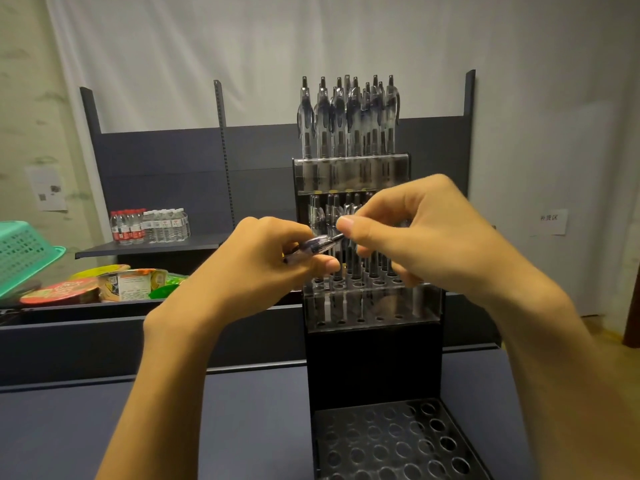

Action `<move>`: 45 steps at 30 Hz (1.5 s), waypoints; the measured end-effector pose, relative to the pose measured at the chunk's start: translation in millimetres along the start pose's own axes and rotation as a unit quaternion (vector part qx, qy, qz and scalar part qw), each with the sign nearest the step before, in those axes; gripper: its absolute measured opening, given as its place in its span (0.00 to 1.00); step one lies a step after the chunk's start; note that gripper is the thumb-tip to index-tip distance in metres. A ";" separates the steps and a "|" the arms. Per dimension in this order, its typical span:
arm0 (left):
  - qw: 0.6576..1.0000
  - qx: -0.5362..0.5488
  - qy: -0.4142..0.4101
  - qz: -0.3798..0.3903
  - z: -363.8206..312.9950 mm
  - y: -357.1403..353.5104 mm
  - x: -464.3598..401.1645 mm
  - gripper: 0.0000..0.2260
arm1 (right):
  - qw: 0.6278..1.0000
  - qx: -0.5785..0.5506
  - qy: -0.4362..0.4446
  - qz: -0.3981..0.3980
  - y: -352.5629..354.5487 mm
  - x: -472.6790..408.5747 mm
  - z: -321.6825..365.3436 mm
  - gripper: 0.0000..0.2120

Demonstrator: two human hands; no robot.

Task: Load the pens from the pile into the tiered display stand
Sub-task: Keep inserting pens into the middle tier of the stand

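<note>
Both my hands are up at the middle of the frame, right in front of the stand (374, 362). My left hand (263, 261) has its grip curled round a pen (313, 247), fingers under the barrel and thumb over it, and the pen lies tilted, its dark end poking out lower left of my knuckles, its other end rising toward the right. My right hand (426, 233) meets it there: thumb and forefinger pinch that upper end of the same pen, the remaining fingers curled down in front of the middle tier.

The stand rises from the dark blue surface (225, 427) at centre. Its top tier is packed with upright pens (346, 119), clips up. The middle tier, just behind my hands, holds more pens along its back rows, with open holes in the front. The bottom tier, at the lower centre of the frame, shows only holes.

Over at the left, a green basket (24, 254), some snack packs (104, 282) and, on a shelf behind, water bottles (149, 225).
</note>
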State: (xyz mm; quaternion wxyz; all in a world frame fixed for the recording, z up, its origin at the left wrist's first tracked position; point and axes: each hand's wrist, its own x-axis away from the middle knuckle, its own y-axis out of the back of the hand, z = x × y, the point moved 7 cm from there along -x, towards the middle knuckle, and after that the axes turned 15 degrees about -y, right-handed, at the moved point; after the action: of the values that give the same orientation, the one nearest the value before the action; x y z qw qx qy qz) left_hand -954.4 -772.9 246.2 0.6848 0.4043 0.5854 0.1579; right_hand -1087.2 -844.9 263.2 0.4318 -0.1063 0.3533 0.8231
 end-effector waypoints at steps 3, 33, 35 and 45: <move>1.000 0.004 0.001 -0.001 0.8 0.0 -0.3 0.21 | 1.000 0.024 -0.005 0.004 -4.5 -2.5 -2.7 0.10; 0.980 -0.122 0.139 0.066 16.8 -3.4 49.3 0.14 | 0.960 -0.124 -0.030 -0.249 70.1 10.3 -10.4 0.05; 0.976 -0.139 0.142 0.093 15.0 -12.8 52.3 0.14 | 0.960 -0.081 -0.016 -0.267 76.9 10.5 -7.9 0.05; 0.957 -0.159 0.194 0.143 26.4 -45.5 63.2 0.10 | 0.961 0.015 0.006 -0.275 75.6 5.1 -4.3 0.05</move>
State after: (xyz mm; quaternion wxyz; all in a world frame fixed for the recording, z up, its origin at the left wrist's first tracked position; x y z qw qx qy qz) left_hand -924.8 -767.4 169.8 0.5838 0.3311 0.6103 0.4208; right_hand -1150.3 -873.1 294.6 0.6405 -0.1977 0.3255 0.6668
